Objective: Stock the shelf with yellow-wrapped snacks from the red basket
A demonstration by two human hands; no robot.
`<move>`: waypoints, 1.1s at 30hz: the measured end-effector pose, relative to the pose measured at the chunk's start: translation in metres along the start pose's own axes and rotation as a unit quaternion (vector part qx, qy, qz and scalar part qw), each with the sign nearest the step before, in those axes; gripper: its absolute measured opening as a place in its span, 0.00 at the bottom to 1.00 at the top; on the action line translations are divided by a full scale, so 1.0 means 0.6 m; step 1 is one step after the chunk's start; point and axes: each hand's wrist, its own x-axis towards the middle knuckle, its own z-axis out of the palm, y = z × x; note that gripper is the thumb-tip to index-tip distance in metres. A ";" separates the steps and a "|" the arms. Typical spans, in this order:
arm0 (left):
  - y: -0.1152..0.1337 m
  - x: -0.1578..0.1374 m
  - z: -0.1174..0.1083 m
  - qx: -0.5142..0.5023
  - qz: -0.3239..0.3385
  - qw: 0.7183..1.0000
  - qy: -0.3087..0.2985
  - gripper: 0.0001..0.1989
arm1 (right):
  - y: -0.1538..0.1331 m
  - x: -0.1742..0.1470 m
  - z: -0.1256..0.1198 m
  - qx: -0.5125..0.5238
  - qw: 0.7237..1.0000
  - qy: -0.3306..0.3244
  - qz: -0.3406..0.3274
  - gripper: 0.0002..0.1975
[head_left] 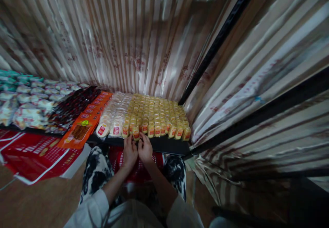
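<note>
My left hand and my right hand are close together at the front edge of the black shelf. Between their fingertips is one small yellow wrapped snack cake with a red label, pinched from both sides. It stands slightly forward of tight rows of the same yellow wrapped cakes. Left of these are rows of white wrapped cakes, also with red labels. The fingertips are small in view and partly hidden by the hands themselves.
An orange snack packet, dark shiny packets and white packets lie farther left. Red printed bags hang below the shelf. Striped curtains and black poles stand behind and right.
</note>
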 end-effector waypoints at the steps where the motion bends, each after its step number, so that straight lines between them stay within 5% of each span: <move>1: 0.002 0.001 0.003 0.003 0.004 1.000 -0.002 0.22 | 0.000 0.000 -0.003 -0.001 1.000 0.005 0.005 0.21; 9: 0.020 -0.017 0.024 0.001 0.045 0.998 -0.032 0.22 | 0.011 -0.010 -0.039 -0.009 0.999 0.050 0.019 0.20; 23: 0.115 -0.043 0.119 0.014 0.045 0.977 -0.208 0.21 | 0.093 -0.017 -0.144 -0.058 0.985 0.144 0.074 0.21; 33: 0.148 -0.033 0.162 0.051 0.016 0.975 -0.215 0.21 | 0.137 0.004 -0.159 -0.043 0.985 0.145 0.079 0.22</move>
